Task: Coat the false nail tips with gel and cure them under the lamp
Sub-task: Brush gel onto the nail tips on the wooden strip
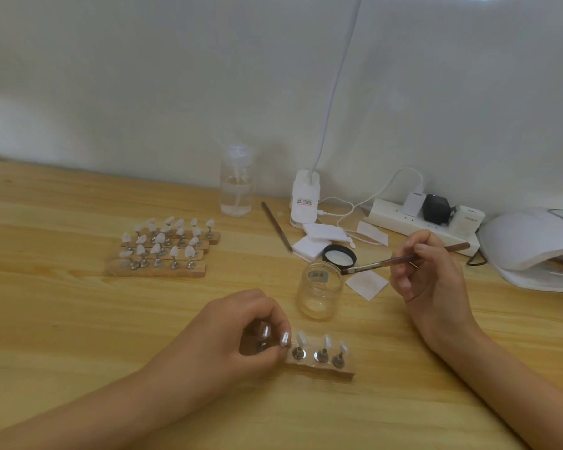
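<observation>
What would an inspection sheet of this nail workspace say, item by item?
Surface: wooden table, light grain.
Job's things: near holder with three nail tips showing; open gel jar, lid behind it; brush tip at the jar's rim; far holders, loaded; curing lamp at right.
Clutter: pump bottle, spare tool, white pads.
Hands: left hand grips near holder's left end; right hand holds brush.
Cables: white cable runs to power strip.
Surroundings: white wall, clamp lamp.
</observation>
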The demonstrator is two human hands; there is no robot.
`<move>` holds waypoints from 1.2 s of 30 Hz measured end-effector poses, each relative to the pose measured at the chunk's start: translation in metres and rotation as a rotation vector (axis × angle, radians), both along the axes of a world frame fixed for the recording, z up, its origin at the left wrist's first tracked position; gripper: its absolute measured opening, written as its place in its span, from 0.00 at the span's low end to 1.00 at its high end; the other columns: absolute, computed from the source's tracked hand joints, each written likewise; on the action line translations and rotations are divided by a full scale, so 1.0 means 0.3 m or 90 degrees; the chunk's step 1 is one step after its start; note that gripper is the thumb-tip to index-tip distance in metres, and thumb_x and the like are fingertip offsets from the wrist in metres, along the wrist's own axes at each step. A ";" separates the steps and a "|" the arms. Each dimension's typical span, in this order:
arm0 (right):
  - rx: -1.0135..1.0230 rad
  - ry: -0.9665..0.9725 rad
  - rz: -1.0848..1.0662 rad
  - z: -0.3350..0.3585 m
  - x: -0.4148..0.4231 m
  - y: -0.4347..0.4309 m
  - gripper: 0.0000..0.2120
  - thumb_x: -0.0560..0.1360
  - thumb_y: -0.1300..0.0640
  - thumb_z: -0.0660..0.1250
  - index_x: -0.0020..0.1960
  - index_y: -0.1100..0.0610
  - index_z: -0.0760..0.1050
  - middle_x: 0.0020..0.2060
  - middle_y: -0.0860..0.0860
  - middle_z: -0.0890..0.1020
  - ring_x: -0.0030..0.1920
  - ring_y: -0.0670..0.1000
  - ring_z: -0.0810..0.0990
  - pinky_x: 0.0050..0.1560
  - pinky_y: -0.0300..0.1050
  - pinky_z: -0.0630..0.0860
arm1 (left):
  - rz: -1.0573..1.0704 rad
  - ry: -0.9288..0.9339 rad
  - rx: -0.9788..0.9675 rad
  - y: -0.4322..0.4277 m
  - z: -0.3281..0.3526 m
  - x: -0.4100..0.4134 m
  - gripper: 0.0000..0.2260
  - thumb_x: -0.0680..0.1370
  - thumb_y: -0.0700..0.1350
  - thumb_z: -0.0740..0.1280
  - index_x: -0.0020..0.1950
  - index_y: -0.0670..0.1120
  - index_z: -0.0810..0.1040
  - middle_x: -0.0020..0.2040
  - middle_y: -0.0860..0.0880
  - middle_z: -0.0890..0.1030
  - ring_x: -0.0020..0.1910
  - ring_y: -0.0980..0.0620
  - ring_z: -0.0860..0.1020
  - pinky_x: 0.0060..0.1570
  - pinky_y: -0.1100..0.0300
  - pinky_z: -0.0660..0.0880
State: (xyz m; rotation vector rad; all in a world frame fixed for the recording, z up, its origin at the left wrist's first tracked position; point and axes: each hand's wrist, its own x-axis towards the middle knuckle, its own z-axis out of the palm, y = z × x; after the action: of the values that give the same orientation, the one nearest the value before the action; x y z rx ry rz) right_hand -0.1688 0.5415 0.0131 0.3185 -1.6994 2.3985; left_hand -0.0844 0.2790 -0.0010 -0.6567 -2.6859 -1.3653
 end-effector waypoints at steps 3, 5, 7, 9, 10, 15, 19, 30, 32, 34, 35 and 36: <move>-0.001 -0.006 -0.006 -0.005 0.000 0.002 0.14 0.80 0.66 0.53 0.40 0.56 0.71 0.30 0.50 0.75 0.29 0.45 0.72 0.23 0.34 0.68 | -0.002 0.002 0.007 -0.003 -0.004 -0.003 0.06 0.73 0.42 0.73 0.42 0.54 0.80 0.42 0.56 0.79 0.40 0.58 0.76 0.38 0.72 0.69; 0.001 -0.012 -0.006 0.000 0.001 0.001 0.13 0.80 0.66 0.53 0.40 0.56 0.70 0.30 0.50 0.75 0.28 0.45 0.72 0.23 0.34 0.68 | -0.015 0.004 0.002 -0.003 0.000 -0.007 0.06 0.73 0.43 0.73 0.43 0.54 0.79 0.43 0.56 0.80 0.41 0.57 0.76 0.39 0.70 0.69; 0.005 -0.013 -0.006 0.008 0.001 -0.003 0.13 0.80 0.66 0.52 0.41 0.57 0.70 0.30 0.50 0.75 0.28 0.45 0.72 0.23 0.34 0.68 | -0.029 0.001 -0.003 -0.001 0.005 -0.012 0.05 0.73 0.47 0.72 0.45 0.56 0.78 0.44 0.57 0.80 0.44 0.56 0.77 0.41 0.68 0.71; 0.008 -0.012 -0.005 0.009 0.001 -0.003 0.12 0.81 0.65 0.53 0.41 0.57 0.69 0.30 0.50 0.74 0.29 0.45 0.72 0.23 0.34 0.68 | -0.036 0.003 -0.011 0.007 0.006 -0.014 0.08 0.70 0.54 0.70 0.47 0.57 0.78 0.46 0.59 0.79 0.45 0.56 0.76 0.42 0.67 0.72; 0.008 -0.012 -0.005 0.008 0.001 -0.003 0.12 0.81 0.65 0.53 0.41 0.57 0.70 0.30 0.50 0.74 0.29 0.45 0.72 0.24 0.35 0.68 | -0.038 0.010 -0.018 0.014 0.006 -0.014 0.09 0.69 0.56 0.69 0.48 0.58 0.78 0.47 0.60 0.79 0.46 0.56 0.76 0.44 0.66 0.72; -0.005 -0.019 0.006 0.005 0.000 0.005 0.14 0.81 0.63 0.53 0.39 0.56 0.71 0.29 0.50 0.75 0.29 0.45 0.72 0.24 0.35 0.68 | -0.052 0.033 -0.013 0.038 0.018 -0.022 0.06 0.73 0.46 0.73 0.45 0.56 0.79 0.44 0.58 0.81 0.46 0.53 0.77 0.45 0.61 0.74; 0.004 0.003 0.002 0.009 0.003 -0.007 0.23 0.82 0.63 0.54 0.33 0.49 0.76 0.30 0.51 0.77 0.29 0.46 0.74 0.27 0.36 0.70 | -0.079 0.103 -0.078 0.036 0.026 -0.016 0.03 0.73 0.53 0.65 0.45 0.58 0.76 0.44 0.59 0.79 0.45 0.55 0.77 0.41 0.59 0.75; 0.459 0.198 -0.001 0.094 0.036 -0.068 0.06 0.80 0.61 0.64 0.44 0.57 0.71 0.31 0.56 0.80 0.27 0.49 0.77 0.27 0.38 0.74 | -0.050 0.382 0.011 0.018 0.106 -0.007 0.03 0.76 0.50 0.68 0.49 0.58 0.77 0.48 0.62 0.82 0.44 0.60 0.81 0.44 0.66 0.75; 0.462 0.186 -0.010 0.082 0.038 -0.082 0.06 0.80 0.62 0.64 0.44 0.59 0.71 0.30 0.56 0.80 0.26 0.49 0.77 0.26 0.39 0.74 | -0.024 0.293 0.084 0.019 0.142 -0.039 0.02 0.76 0.53 0.69 0.47 0.57 0.78 0.46 0.61 0.83 0.40 0.57 0.81 0.38 0.69 0.75; 0.448 0.179 -0.009 0.062 0.038 -0.093 0.07 0.80 0.63 0.64 0.43 0.58 0.70 0.30 0.56 0.80 0.26 0.49 0.76 0.26 0.41 0.73 | 0.005 0.155 0.147 0.024 0.149 -0.089 0.07 0.73 0.57 0.71 0.46 0.57 0.80 0.44 0.59 0.83 0.38 0.58 0.81 0.38 0.65 0.77; 0.440 0.178 -0.005 0.052 0.040 -0.097 0.08 0.80 0.64 0.63 0.43 0.58 0.70 0.29 0.55 0.79 0.26 0.50 0.76 0.26 0.41 0.72 | 0.012 0.079 0.175 0.027 0.144 -0.115 0.08 0.70 0.58 0.71 0.45 0.57 0.81 0.44 0.58 0.83 0.36 0.59 0.80 0.38 0.63 0.77; 0.434 0.178 0.001 0.045 0.041 -0.098 0.08 0.80 0.64 0.63 0.43 0.58 0.70 0.29 0.55 0.79 0.26 0.50 0.75 0.26 0.41 0.72 | 0.015 0.016 0.201 0.031 0.137 -0.139 0.08 0.68 0.57 0.71 0.44 0.57 0.82 0.43 0.57 0.83 0.35 0.59 0.79 0.39 0.63 0.76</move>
State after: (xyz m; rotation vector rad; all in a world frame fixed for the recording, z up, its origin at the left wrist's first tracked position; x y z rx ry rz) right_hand -0.1566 0.5120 0.0265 0.7015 -2.2988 1.5952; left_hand -0.1261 0.2882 0.0400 -0.6022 -2.3730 -1.7087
